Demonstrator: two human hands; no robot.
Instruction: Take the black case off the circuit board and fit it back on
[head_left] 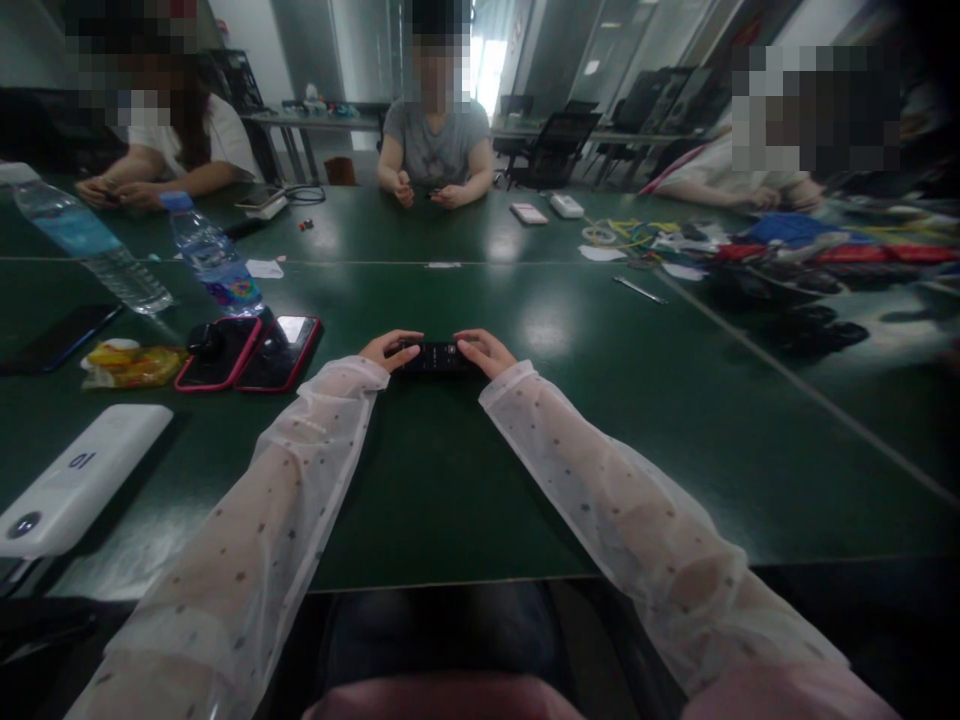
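Observation:
Straight ahead of me, just above the dark green table (pixel 450 480), a black phone (pixel 435 357) is held sideways, its dark screen showing small pale marks. My left hand (pixel 391 350) grips its left end, thumb on the front. At the opposite end, my right hand (pixel 486 350) has its fingers closed round the edge. Sheer white sleeves with dark spots cover both forearms. To the left of my left hand lie a pink-edged phone (pixel 289 358) and another pink-edged phone (pixel 217 358) with a small black object on it.
At left are a white power bank (pixel 86 480), a yellow packet (pixel 131 365), a dark phone (pixel 60 335) and two water bottles (pixel 217 260) (pixel 97 240). Jumbled cables and cloth (pixel 810 250) lie at right, near a thin metallic strip (pixel 639 290). Three people sit across the table.

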